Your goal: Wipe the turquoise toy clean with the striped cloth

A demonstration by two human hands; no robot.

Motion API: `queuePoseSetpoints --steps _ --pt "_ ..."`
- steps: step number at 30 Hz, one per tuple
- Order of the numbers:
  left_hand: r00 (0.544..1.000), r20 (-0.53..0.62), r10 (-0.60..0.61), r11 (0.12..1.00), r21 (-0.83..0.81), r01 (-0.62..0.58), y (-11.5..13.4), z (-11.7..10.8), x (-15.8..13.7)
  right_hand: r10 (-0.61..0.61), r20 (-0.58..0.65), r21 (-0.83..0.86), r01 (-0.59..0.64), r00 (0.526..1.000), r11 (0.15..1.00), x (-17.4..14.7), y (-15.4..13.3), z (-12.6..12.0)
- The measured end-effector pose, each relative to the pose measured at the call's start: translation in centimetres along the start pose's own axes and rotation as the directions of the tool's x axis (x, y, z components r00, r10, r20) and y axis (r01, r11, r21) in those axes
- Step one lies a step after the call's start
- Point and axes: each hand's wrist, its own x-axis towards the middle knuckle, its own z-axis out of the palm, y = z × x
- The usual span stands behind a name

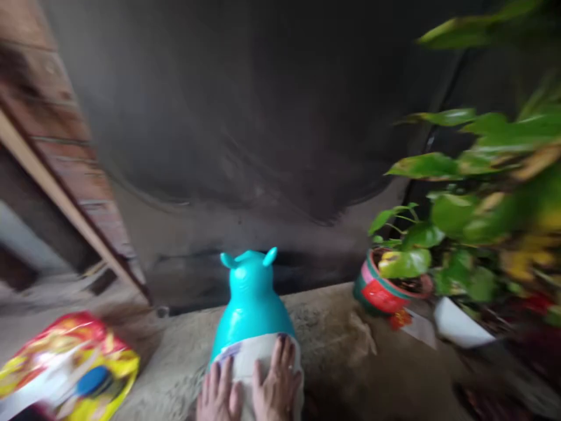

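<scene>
A turquoise inflatable-looking animal toy (252, 310) with two small ears stands on the concrete floor in front of me, low in the view. Over its back lies a pale cloth (249, 356) with a purplish mark near its left edge. My left hand (219, 392) rests flat on the cloth's left side, fingers spread. Beside it, my right hand (277, 380) presses flat on the right side, fingers stretched forward. Neither hand grips anything that I can see. The lower part of the toy runs out of view.
A dark metal-looking panel (245, 146) stands close behind the toy. At right are a painted flowerpot (379, 289), a white pot (460, 324) and large green leaves (451, 216). A shiny red-yellow bag (118, 362) with a blue round patch lies at left, near a brick wall (74, 152).
</scene>
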Motion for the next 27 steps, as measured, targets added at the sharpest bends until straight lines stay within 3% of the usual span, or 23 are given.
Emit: queuePoseSetpoints --steps 4,10,14,21,27 --pt "0.993 0.114 -0.013 1.0 0.028 0.01 1.6 -1.2 2.7 -0.007 -0.02 -0.136 0.004 1.0 0.991 4.5 -0.3 2.0" --pt "0.987 0.16 -0.008 0.999 -0.032 0.013 3.4 -1.3 5.5 -0.119 0.039 -0.12 0.123 0.992 0.985 9.8 -1.1 1.0" --pt "0.986 0.166 0.003 1.0 -0.009 -0.002 3.3 -1.3 6.1 -0.144 0.054 -0.105 0.149 0.988 0.983 10.9 -1.5 0.9" --pt "0.977 0.215 -0.012 0.998 0.056 -0.001 4.0 -3.0 5.2 -0.096 0.005 -0.091 0.096 0.995 0.991 7.0 0.0 1.0" --pt "0.981 0.062 0.185 0.977 0.095 -0.19 2.5 -1.7 -0.1 0.05 -0.174 -0.001 -0.051 0.983 0.999 0.3 5.3 3.7"
